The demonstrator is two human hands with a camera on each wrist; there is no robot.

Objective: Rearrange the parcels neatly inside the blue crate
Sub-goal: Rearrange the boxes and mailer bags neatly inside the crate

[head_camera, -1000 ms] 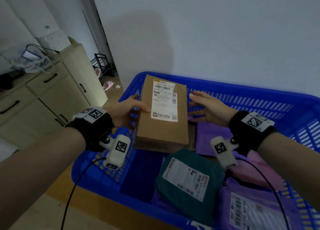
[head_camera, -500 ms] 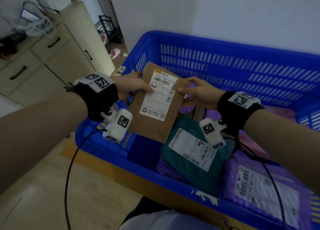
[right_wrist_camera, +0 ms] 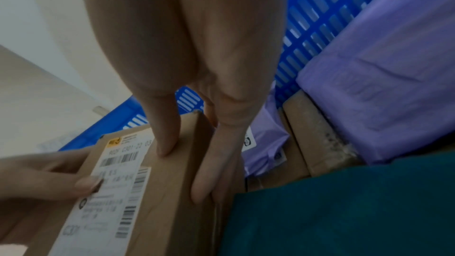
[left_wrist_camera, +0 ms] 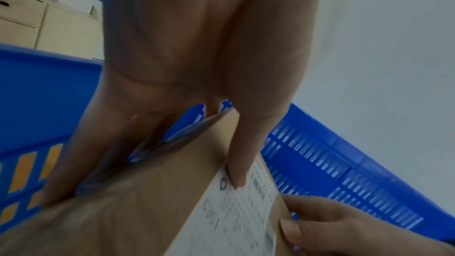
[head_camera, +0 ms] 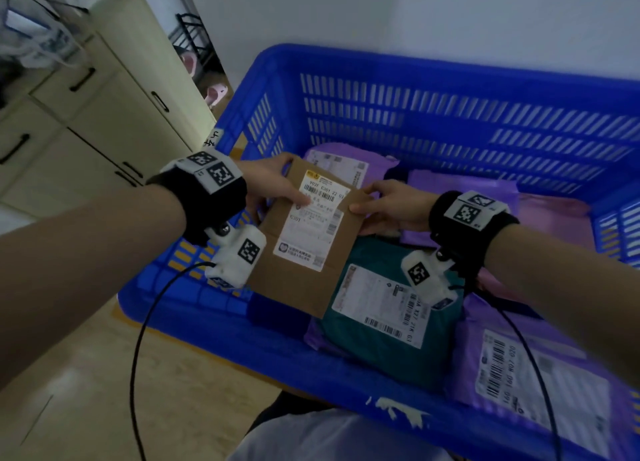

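A brown cardboard parcel (head_camera: 304, 252) with a white label is held between both hands at the left side of the blue crate (head_camera: 450, 121). My left hand (head_camera: 273, 186) grips its left edge, thumb on the label and fingers underneath (left_wrist_camera: 81, 163). My right hand (head_camera: 388, 204) grips its right edge, thumb on top and fingers down the side (right_wrist_camera: 211, 172). The parcel (right_wrist_camera: 152, 192) tilts, its near end low over the crate floor and beside a teal bag parcel (head_camera: 391, 322). Purple bag parcels (head_camera: 460, 190) lie behind.
Another purple parcel (head_camera: 540, 381) with a barcode label lies at the crate's near right corner, and a second cardboard box (right_wrist_camera: 317, 135) sits under the purple bags. Cream cabinets (head_camera: 104, 114) stand left of the crate. A white wall rises behind it.
Both hands have lowered the brown parcel from above the crate's rim down into its left side, tilting it, and still grip it by its two edges.
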